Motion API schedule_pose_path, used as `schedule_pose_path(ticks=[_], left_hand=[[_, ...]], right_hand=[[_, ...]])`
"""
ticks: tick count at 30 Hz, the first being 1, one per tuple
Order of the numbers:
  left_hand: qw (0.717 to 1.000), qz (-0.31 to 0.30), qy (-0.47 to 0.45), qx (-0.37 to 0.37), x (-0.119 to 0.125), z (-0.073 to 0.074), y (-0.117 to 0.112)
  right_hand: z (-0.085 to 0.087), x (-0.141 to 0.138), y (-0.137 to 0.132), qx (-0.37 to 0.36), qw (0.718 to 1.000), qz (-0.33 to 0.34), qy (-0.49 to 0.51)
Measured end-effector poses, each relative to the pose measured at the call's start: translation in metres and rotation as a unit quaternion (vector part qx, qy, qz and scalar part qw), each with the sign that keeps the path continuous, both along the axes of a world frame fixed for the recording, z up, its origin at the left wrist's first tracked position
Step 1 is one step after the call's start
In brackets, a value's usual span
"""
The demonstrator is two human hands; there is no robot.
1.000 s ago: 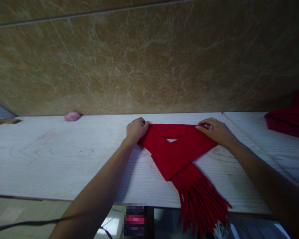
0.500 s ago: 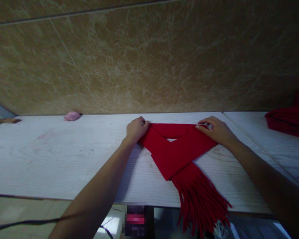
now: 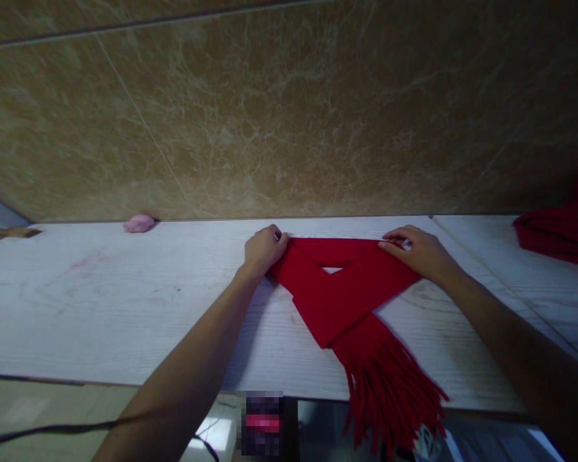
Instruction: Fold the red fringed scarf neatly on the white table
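A red scarf (image 3: 340, 298) lies folded on the white wood-grain table, its two sides crossing below a straight top band. Its fringe fans out toward the lower right and hangs over the table's front edge. My left hand (image 3: 264, 249) is closed on the scarf's upper left corner, thumb and fingers pinching the fold. At the upper right corner, my right hand (image 3: 411, 250) pinches the cloth between thumb and fingers. A small gap in the scarf's middle shows the table beneath.
A brown marbled tile wall (image 3: 250, 115) rises along the back of the table (image 3: 101, 308). A small pink lump (image 3: 139, 223) sits against it at left. Folded dark red cloth (image 3: 559, 234) lies at far right. A black cable (image 3: 48, 433) crosses the lower left.
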State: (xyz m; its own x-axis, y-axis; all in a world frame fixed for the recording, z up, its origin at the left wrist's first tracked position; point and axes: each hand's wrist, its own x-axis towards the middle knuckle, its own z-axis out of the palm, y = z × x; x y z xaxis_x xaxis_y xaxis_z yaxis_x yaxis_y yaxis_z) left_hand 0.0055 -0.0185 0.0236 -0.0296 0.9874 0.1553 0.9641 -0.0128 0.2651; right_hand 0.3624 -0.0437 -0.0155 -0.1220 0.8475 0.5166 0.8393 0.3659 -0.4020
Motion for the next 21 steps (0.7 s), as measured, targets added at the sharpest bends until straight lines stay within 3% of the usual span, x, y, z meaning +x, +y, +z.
schedule_pose_path(ticks=[21], left_hand=[[1.000,0.000,0.001,0.000,0.0008,0.0008,-0.0013]], right_hand=[[0.0006,-0.0012,-0.0004,-0.002,1.000,0.000,0.009]])
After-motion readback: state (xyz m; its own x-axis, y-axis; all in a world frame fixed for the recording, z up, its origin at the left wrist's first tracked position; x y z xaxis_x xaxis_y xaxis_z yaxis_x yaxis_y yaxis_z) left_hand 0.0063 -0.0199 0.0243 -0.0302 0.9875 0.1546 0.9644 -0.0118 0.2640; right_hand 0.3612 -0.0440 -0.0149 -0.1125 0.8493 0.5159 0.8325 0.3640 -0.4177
